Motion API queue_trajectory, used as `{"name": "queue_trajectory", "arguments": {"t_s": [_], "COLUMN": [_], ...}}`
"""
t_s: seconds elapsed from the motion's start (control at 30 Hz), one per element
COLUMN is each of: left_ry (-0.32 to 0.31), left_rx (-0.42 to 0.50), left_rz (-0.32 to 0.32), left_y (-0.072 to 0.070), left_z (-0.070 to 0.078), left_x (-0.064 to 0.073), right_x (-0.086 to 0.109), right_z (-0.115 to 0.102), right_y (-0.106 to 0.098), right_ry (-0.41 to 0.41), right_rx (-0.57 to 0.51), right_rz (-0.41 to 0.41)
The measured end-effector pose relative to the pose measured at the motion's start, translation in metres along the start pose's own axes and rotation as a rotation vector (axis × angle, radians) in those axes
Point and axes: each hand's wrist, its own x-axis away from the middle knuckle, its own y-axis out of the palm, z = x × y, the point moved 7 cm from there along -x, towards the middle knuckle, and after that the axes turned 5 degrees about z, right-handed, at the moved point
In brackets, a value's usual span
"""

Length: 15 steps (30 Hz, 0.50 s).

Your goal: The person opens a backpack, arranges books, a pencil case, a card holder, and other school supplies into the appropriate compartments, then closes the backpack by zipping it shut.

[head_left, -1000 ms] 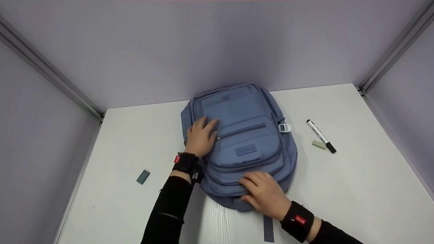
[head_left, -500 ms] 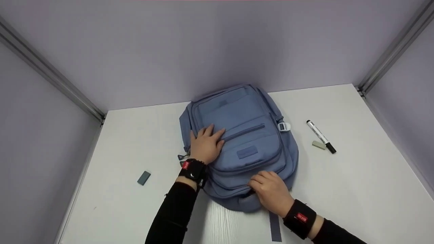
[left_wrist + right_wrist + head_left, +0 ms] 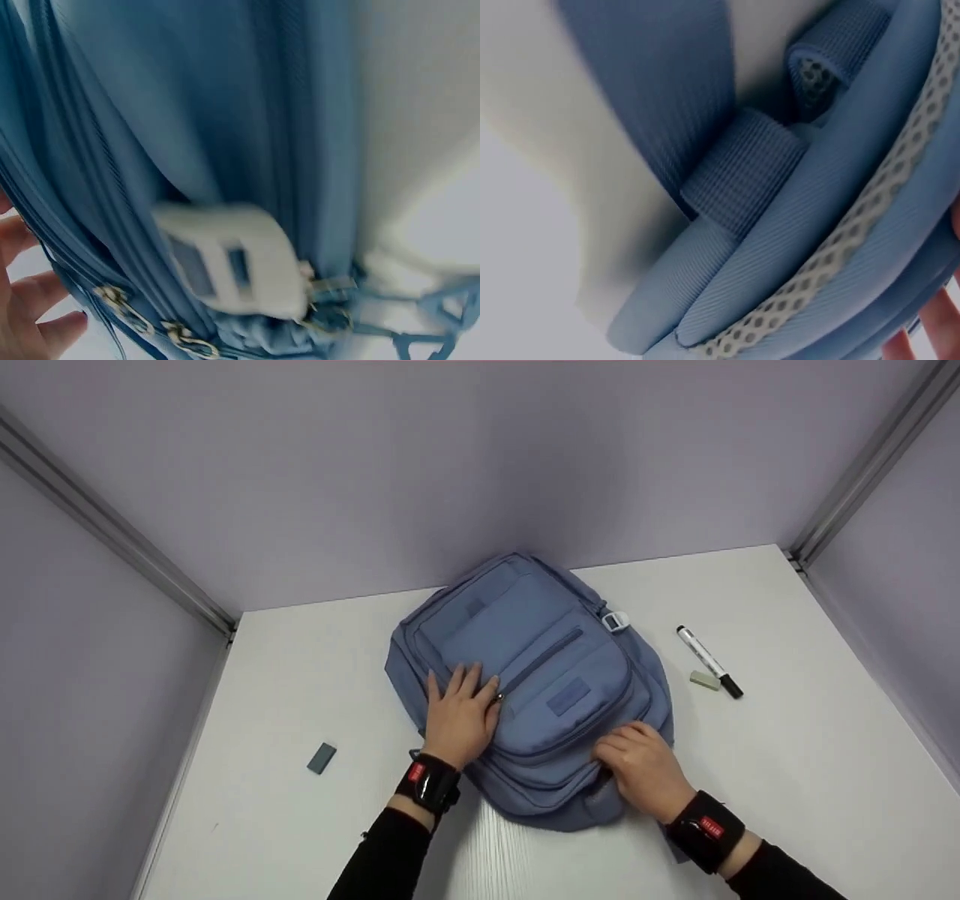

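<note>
A blue backpack (image 3: 525,622) lies on the white table, its far end against the back wall and its front pocket facing up. My left hand (image 3: 461,724) rests on the left of the front pocket, fingers extended, beside the end of a zip. At the near right edge, my right hand (image 3: 645,769) has its fingers curled round the bag's fabric, with a dark gap beside them. The left wrist view shows a white buckle (image 3: 262,262) and brass-coloured zip pulls (image 3: 124,304) on the bag's side. Mesh-edged padding (image 3: 840,232) and a webbing strap (image 3: 656,82) fill the right wrist view.
On the right of the table lie a black-capped white marker (image 3: 705,656) and a small pale green block (image 3: 705,680) touching or very close to it. A small dark teal block (image 3: 322,758) lies at the left. Panels (image 3: 337,480) enclose the back and both sides.
The backpack has turned counterclockwise, its far end swinging left and its near end right. My right hand has moved right and slightly up with the near edge; my left hand has slid nearer.
</note>
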Motion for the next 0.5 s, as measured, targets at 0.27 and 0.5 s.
{"name": "queue_trajectory", "arguments": {"t_s": [0.27, 0.5], "left_ry": [0.061, 0.144], "left_rx": [-0.004, -0.02], "left_rz": [0.023, 0.0], "left_y": [-0.008, -0.011], "left_z": [0.012, 0.027], "left_x": [0.02, 0.025], "right_x": [-0.001, -0.017], "right_z": [0.06, 0.105], "right_y": [-0.006, 0.003], "right_ry": [0.166, 0.352], "right_rx": [0.072, 0.07], "right_rz": [-0.037, -0.105]}}
